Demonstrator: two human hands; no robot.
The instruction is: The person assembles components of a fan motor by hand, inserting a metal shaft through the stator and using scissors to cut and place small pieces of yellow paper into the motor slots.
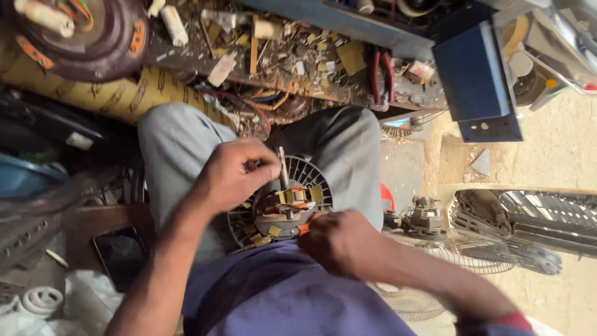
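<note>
Left hand (233,174) pinches the bare shaft (283,167) of the fan motor (285,208) on the lap, copper windings and slotted round back housing exposed, right hand (339,239) closed on an orange-handled tool (304,228) at its edge; a slip could likely nick the windings.

Fan motor (283,211): bare steel laminations, dull grey; copper windings, yellow paper-like insulation strips. Motor shaft (282,167): polished metal, smooth. Vented housing (311,177): matt grey ribbed plastic. Trousers (180,149): grey woven cloth, matt. Shirt (280,292): purple cloth, soft finish. Blue box (476,78): painted sheet metal, scuffed. Wire guard (472,249): bright metal wire. Phone (121,255): glossy black screen. Workbench (292,62): rough, dirty wood.
</note>
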